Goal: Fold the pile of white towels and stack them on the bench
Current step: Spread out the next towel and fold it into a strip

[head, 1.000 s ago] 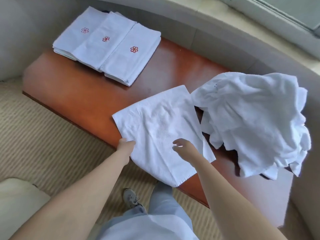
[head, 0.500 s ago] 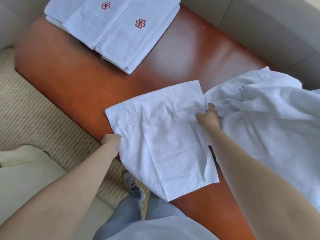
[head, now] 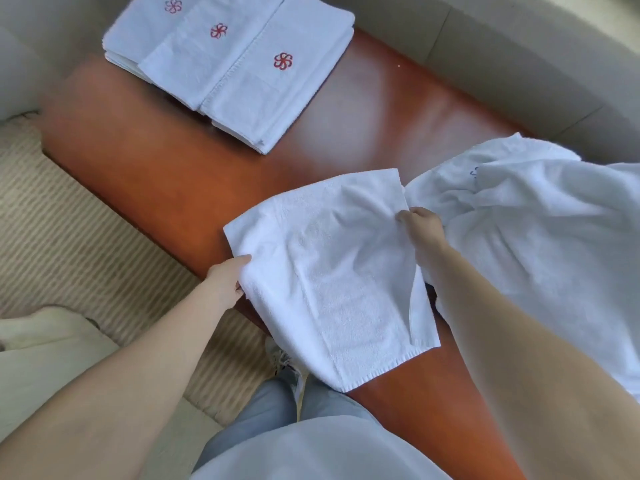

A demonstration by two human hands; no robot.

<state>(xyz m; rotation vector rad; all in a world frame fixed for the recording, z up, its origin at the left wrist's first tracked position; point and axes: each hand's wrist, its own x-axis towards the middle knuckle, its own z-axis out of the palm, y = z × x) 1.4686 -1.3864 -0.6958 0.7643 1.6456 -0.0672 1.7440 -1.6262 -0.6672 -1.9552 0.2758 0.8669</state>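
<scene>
A white towel lies half spread on the red-brown bench, its near end hanging over the front edge. My left hand pinches its left edge. My right hand grips its right edge, lifted a little so the cloth wrinkles near the far corner. A loose pile of white towels sits to the right, touching the towel. Folded towels with red flower marks lie in overlapping stacks at the bench's far left.
A pale wall and ledge run behind the bench. Striped beige carpet covers the floor in front. A cream cushion sits at lower left. My legs and a shoe stand by the bench's front edge.
My right hand went from the towel's near middle to its right edge and now lifts it. My left hand kept its hold on the left edge. The camera dipped closer.
</scene>
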